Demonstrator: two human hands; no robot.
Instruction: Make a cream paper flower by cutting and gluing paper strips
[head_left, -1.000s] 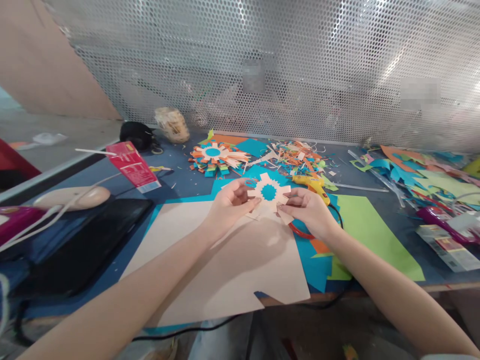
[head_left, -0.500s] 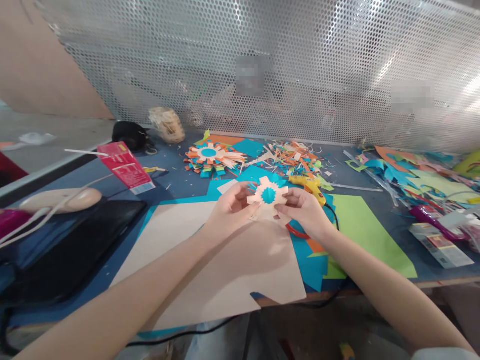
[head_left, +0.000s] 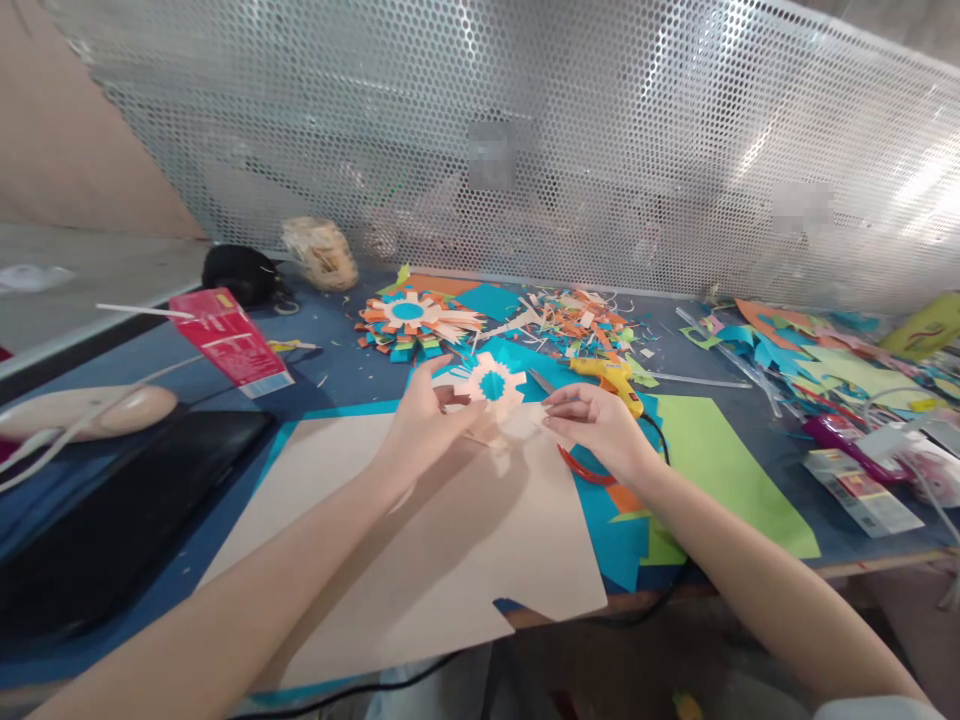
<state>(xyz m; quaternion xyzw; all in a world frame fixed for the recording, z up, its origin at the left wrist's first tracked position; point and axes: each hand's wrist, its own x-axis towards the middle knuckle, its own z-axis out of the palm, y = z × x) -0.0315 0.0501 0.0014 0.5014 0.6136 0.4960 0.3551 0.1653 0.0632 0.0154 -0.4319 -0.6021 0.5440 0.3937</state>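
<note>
Cream paper ring (head_left: 511,384) above a pale sheet (head_left: 517,540), left hand (head_left: 424,418) half curled, gripping the ring's edge, right hand (head_left: 601,425) just beside, fingertips drawn together, cannot tell whether pinching anything.

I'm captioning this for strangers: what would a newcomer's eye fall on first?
Probably the pale, notched paper ring held in the left hand, near the middle. Next might come the pinkish-red carton toward the picture's left, then the yellow glue gun just beyond the right hand.
</note>
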